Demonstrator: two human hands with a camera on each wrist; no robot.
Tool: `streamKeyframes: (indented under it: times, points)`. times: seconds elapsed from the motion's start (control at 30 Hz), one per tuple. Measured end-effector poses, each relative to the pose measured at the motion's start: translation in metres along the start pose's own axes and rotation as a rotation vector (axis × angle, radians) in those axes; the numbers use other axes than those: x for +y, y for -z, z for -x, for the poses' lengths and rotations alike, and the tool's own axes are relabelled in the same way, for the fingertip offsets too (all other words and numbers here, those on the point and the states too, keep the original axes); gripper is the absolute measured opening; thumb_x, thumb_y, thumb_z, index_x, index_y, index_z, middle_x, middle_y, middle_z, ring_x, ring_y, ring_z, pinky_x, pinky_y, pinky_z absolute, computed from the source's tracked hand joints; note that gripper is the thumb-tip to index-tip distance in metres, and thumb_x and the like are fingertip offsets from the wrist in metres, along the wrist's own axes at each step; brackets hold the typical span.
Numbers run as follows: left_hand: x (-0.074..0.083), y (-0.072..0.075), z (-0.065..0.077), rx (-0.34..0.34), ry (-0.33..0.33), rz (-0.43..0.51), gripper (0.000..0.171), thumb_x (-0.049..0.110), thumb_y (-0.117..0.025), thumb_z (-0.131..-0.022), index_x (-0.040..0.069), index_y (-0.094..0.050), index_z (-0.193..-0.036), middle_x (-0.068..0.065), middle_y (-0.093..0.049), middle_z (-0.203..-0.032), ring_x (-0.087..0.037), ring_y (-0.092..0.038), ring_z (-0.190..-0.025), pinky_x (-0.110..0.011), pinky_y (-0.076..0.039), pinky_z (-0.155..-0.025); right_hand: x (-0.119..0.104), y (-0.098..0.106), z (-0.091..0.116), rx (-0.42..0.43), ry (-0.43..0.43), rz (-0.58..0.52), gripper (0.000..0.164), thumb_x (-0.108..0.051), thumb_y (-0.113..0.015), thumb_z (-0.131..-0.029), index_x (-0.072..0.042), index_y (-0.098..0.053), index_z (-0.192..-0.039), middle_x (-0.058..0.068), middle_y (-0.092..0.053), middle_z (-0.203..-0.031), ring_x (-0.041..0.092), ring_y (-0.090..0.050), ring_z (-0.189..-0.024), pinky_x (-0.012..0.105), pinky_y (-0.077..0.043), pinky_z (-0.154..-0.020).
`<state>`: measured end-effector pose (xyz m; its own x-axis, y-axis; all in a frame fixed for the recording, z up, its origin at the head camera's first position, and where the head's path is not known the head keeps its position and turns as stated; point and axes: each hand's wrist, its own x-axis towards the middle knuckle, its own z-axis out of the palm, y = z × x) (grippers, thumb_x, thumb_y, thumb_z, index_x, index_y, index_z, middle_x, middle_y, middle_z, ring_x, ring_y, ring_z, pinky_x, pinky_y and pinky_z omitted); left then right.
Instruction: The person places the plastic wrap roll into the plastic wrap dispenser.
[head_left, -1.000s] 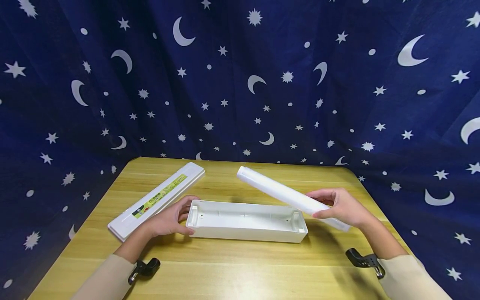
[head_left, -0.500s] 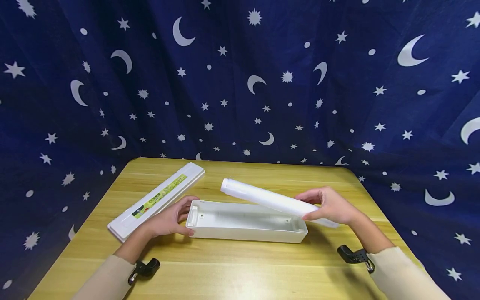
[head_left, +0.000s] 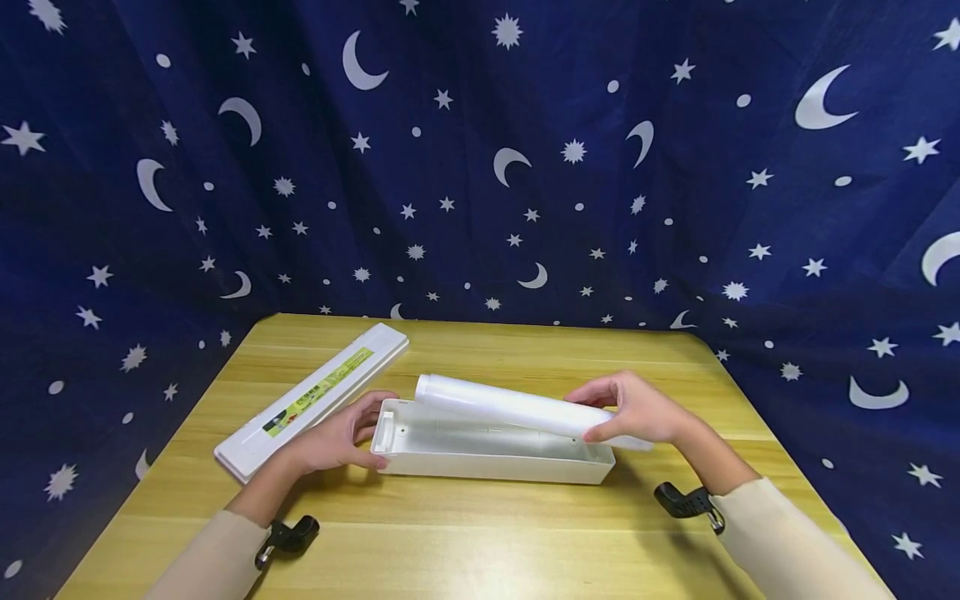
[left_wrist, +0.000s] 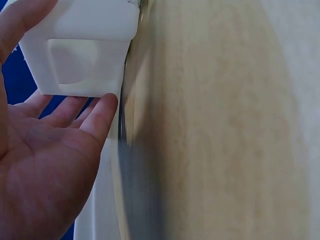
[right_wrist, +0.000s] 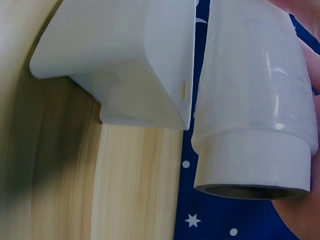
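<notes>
A long white open box [head_left: 495,467] lies in the middle of the table. My left hand [head_left: 333,440] grips its left end, thumb at the near side and fingers behind. In the left wrist view the fingertips [left_wrist: 102,112] touch the box's end wall [left_wrist: 82,67]. A roll of clear plastic wrap [head_left: 491,403] is in my right hand [head_left: 637,410], pinched near its right end. It slants above the box, left end farther back and higher, covering part of the back rim. In the right wrist view, the roll's hollow core [right_wrist: 252,162] sticks out past the film, apart from the box.
A long white lid [head_left: 300,408] with a green and yellow label lies diagonally on the table at the left, behind my left forearm. Bare wood [head_left: 480,542] shows in front of the box. A dark blue curtain [head_left: 465,167] hangs behind the table.
My right hand has carried the plastic wrap roll leftward and lower over the box, and the roll lies closer to the box's direction. My left hand and the box have hardly moved.
</notes>
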<state>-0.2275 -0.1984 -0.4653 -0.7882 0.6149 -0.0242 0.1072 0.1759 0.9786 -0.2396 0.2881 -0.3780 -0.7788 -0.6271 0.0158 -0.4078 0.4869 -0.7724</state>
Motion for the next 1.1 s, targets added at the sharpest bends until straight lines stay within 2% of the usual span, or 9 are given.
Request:
streamKeyframes:
  times: [0.33,0.6,0.73,0.9,1.1]
  points:
    - [0.002,-0.001,0.001,-0.009,-0.027,0.02,0.098,0.005,-0.088,-0.077,0.008,-0.028,-0.154,-0.024,-0.043,-0.153,-0.047,-0.039,-0.145,-0.025,-0.051,-0.105,-0.002,-0.01,-0.015,-0.068,0.03,-0.039,0.048,-0.015,-0.09,-0.077,-0.005,-0.073,-0.121,0.01,-0.077,-0.115,0.015,-0.073,-0.101,0.026,-0.059,-0.087]
    - [-0.001,-0.001,0.0,-0.005,-0.034,-0.008,0.097,0.005,-0.087,-0.078,0.005,-0.027,-0.154,-0.025,-0.044,-0.151,-0.036,-0.049,-0.141,-0.025,-0.053,-0.103,-0.005,-0.016,-0.024,-0.102,0.035,-0.021,0.043,-0.014,-0.09,-0.076,-0.008,-0.075,-0.116,0.007,-0.078,-0.109,0.015,-0.074,-0.093,0.027,-0.06,-0.081]
    - [-0.001,-0.001,0.0,0.0,-0.025,-0.009,0.096,0.005,-0.088,-0.077,0.008,-0.028,-0.153,-0.022,-0.045,-0.151,-0.033,-0.049,-0.14,-0.024,-0.052,-0.103,-0.007,-0.019,-0.027,-0.117,0.023,-0.015,0.044,-0.015,-0.09,-0.076,-0.008,-0.075,-0.116,0.007,-0.078,-0.11,0.016,-0.074,-0.094,0.027,-0.06,-0.081]
    - [0.0,-0.001,0.0,-0.002,-0.025,0.002,0.096,0.004,-0.088,-0.077,0.009,-0.029,-0.153,-0.02,-0.044,-0.151,-0.038,-0.045,-0.142,-0.023,-0.051,-0.104,-0.008,-0.022,-0.031,-0.133,0.012,-0.018,0.044,-0.016,-0.09,-0.076,-0.009,-0.075,-0.117,0.006,-0.078,-0.111,0.017,-0.074,-0.095,0.027,-0.06,-0.082]
    - [0.002,-0.001,0.001,0.013,0.006,-0.018,0.098,0.008,-0.089,-0.077,0.012,-0.029,-0.154,-0.018,-0.044,-0.153,-0.041,-0.042,-0.145,-0.022,-0.048,-0.106,-0.009,-0.025,-0.034,-0.153,0.017,-0.041,0.043,-0.013,-0.09,-0.076,-0.009,-0.076,-0.117,0.006,-0.078,-0.11,0.019,-0.075,-0.094,0.028,-0.06,-0.082]
